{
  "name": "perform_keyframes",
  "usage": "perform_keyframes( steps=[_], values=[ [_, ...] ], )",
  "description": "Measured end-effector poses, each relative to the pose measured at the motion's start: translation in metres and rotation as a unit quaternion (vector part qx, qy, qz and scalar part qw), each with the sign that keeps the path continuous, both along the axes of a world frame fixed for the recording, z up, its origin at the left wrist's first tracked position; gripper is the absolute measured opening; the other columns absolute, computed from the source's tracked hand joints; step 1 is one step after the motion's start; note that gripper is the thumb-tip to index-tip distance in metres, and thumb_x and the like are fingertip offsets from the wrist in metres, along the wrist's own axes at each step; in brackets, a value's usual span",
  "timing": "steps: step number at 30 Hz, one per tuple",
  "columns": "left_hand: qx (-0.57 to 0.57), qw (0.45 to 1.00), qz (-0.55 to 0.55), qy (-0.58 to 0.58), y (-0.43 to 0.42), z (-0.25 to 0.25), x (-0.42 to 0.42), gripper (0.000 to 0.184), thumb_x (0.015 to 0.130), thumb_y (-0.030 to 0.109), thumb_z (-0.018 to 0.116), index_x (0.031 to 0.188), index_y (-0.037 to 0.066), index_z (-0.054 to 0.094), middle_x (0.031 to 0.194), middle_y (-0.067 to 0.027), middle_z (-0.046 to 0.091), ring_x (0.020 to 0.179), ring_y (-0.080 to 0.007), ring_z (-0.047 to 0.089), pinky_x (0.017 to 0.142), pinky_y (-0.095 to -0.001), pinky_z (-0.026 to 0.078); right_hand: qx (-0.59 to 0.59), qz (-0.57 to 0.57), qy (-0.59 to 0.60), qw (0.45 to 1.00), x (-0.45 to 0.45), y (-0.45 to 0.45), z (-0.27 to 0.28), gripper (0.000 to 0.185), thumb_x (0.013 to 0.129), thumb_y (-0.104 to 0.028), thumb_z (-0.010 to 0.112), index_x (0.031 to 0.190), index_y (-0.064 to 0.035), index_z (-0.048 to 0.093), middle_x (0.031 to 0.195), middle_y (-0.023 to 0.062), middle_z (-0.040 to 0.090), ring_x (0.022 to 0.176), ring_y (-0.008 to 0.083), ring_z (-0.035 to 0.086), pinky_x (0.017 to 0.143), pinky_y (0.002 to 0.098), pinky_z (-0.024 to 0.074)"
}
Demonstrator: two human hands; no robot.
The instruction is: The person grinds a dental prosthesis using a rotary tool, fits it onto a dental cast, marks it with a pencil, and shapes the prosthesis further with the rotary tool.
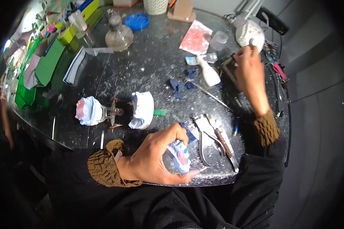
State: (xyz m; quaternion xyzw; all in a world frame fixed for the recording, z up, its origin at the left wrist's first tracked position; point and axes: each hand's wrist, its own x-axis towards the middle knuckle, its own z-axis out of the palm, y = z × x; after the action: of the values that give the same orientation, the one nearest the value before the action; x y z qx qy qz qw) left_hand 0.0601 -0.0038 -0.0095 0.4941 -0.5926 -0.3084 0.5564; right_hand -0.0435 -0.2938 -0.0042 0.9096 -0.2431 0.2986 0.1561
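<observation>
At the near edge of the table (153,49), your left hand (153,156) has its grip curled around a blue-and-pink dental cast (181,157), thumb along the near side and fingers bent over the far side. Well apart from it, toward the far right, your right hand (251,70) reaches past a dark box (230,70), its fingertips at a small knob (252,41) on the white lamp base (244,33); whether that grip pinches the knob or merely touches it, you cannot tell from this view. Just right of the cast you have pliers (201,147) and a brown-handled knife (223,141). Beyond your left hand stands a pale tooth model (143,108) with a green strip (159,113) beside it, and left of that a metal articulator (114,111). Farther back, a white bottle (209,74) lies near some dark blue scraps (177,87) and a pink-stained sheet (197,37).
</observation>
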Motion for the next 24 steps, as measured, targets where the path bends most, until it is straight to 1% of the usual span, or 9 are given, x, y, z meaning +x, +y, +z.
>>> perform_keyframes(
  steps=[2,6,9,13,16,17,20,21,24],
  values=[
    [-0.050,0.999,-0.008,0.011,-0.002,-0.006,0.003,0.051,0.057,0.014,0.084,0.086,0.005,0.043,0.069,-0.0053,0.048,0.061,-0.0140,0.047,0.056,-0.0276,0.039,-0.015,0.012,-0.034,0.999,-0.014,0.031,0.023,0.023,0.088,-0.022,0.058,0.084,-0.0003,0.049,0.086,0.0203,0.054,0.067,0.0368,0.059,0.056,0.0403,0.0456],
    [-0.045,0.997,-0.027,0.051,0.003,-0.009,0.004,0.044,0.062,0.014,0.078,0.089,0.003,0.045,0.080,-0.0072,0.047,0.072,-0.0202,0.048,0.066,-0.0318,0.043,0.230,-0.215,0.227,0.921,-0.062,0.093,0.046,0.035,0.084,-0.035,0.064,0.076,-0.0025,0.054,0.065,0.0159,0.059,0.066,0.0324,0.061,0.057,0.0395,0.0452],
    [-0.068,0.996,-0.031,0.058,-0.001,-0.010,0.004,0.042,0.061,0.010,0.076,0.088,0.003,0.045,0.079,-0.0064,0.047,0.070,-0.0191,0.046,0.061,-0.0311,0.041,0.253,-0.177,0.233,0.922,-0.080,0.106,0.028,0.031,0.083,-0.029,0.066,0.077,-0.0014,0.054,0.067,0.0168,0.060,0.065,0.0341,0.061,0.057,0.0393,0.0447],
    [-0.071,0.996,-0.033,0.045,-0.002,-0.011,0.003,0.040,0.059,0.007,0.074,0.087,0.003,0.045,0.077,-0.0054,0.047,0.068,-0.0188,0.045,0.059,-0.0302,0.041,0.403,-0.121,0.126,0.898,-0.090,0.098,0.020,0.020,0.080,-0.013,0.066,0.080,0.0021,0.053,0.069,0.0184,0.059,0.067,0.0378,0.058,0.060,0.0395,0.0438],
    [-0.067,0.997,-0.035,0.028,-0.002,-0.009,0.004,0.038,0.058,0.004,0.072,0.085,0.003,0.046,0.076,-0.0052,0.048,0.065,-0.0190,0.046,0.057,-0.0298,0.041,0.384,-0.096,0.149,0.906,-0.093,0.102,0.022,0.016,0.081,-0.009,0.064,0.083,0.0026,0.052,0.070,0.0193,0.057,0.066,0.0404,0.055,0.061,0.0400,0.0437],
    [-0.065,0.997,-0.033,0.022,-0.002,-0.009,0.004,0.037,0.058,0.004,0.072,0.085,0.003,0.046,0.075,-0.0053,0.048,0.065,-0.0192,0.047,0.056,-0.0298,0.042,0.352,-0.033,0.121,0.927,-0.099,0.102,0.017,0.013,0.085,-0.006,0.060,0.088,0.0027,0.050,0.069,0.0170,0.055,0.059,0.0315,0.055,0.057,0.0352,0.0435],
    [-0.064,0.998,-0.027,-0.002,-0.003,-0.007,0.005,0.034,0.058,0.003,0.071,0.082,0.003,0.047,0.074,-0.0051,0.051,0.063,-0.0198,0.052,0.052,-0.0297,0.044,0.520,-0.198,-0.011,0.831,-0.096,0.130,0.036,0.011,0.089,-0.005,0.055,0.095,0.0019,0.048,0.073,0.0118,0.056,0.057,0.0163,0.054,0.054,0.0278,0.0428],
    [-0.063,0.998,-0.025,-0.010,-0.002,-0.006,0.005,0.033,0.058,0.003,0.071,0.081,0.004,0.048,0.073,-0.0049,0.053,0.062,-0.0201,0.054,0.051,-0.0296,0.045,0.548,-0.110,-0.130,0.819,-0.104,0.139,0.032,0.009,0.093,-0.004,0.049,0.100,0.0005,0.047,0.080,0.0074,0.056,0.060,0.0069,0.051,0.052,0.0215,0.0414],
    [-0.054,0.998,-0.003,-0.045,-0.001,-0.005,0.002,0.029,0.059,0.003,0.070,0.080,0.005,0.051,0.071,-0.0038,0.056,0.060,-0.0201,0.059,0.048,-0.0289,0.048,0.536,-0.047,-0.257,0.803,-0.109,0.176,0.039,0.012,0.093,-0.002,0.045,0.104,0.0014,0.047,0.087,0.0151,0.057,0.062,0.0134,0.057,0.054,0.0234,0.0493]
  ],
)
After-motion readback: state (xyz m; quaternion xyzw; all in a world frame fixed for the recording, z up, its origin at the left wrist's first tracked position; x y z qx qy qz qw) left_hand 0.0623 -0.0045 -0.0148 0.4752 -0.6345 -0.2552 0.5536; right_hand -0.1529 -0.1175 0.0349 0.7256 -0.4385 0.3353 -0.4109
